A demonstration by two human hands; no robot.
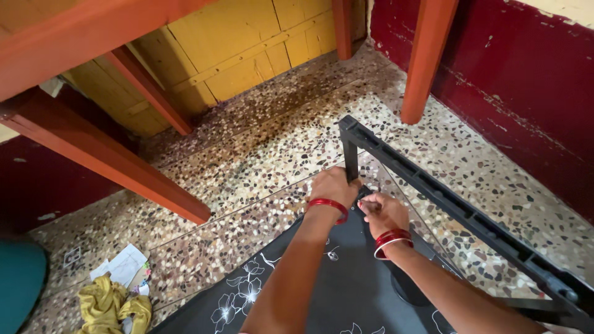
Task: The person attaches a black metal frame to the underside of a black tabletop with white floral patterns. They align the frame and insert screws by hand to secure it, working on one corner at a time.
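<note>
A home room: speckled terrazzo floor (260, 154), maroon painted walls (526, 93), a yellow wooden door (247, 43) at upper centre, and crumpled cloth (114, 306) with papers (124, 265) lower left.

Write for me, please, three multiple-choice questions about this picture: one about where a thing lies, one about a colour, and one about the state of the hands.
1. Where does the yellow cloth lie?
A. on the floor at lower left
B. on the black frame
C. on the door

2. What colour are the bangles on both wrists?
A. green
B. red
C. white

3. What is the left hand doing?
A. hanging free
B. gripping the upright black bar
C. holding paper

Answers:
1 A, the cloth lies beside papers on the speckled floor.
2 B, red rings circle each wrist.
3 B, its fingers wrap the black bar, with the right hand closed close beside it.
</note>
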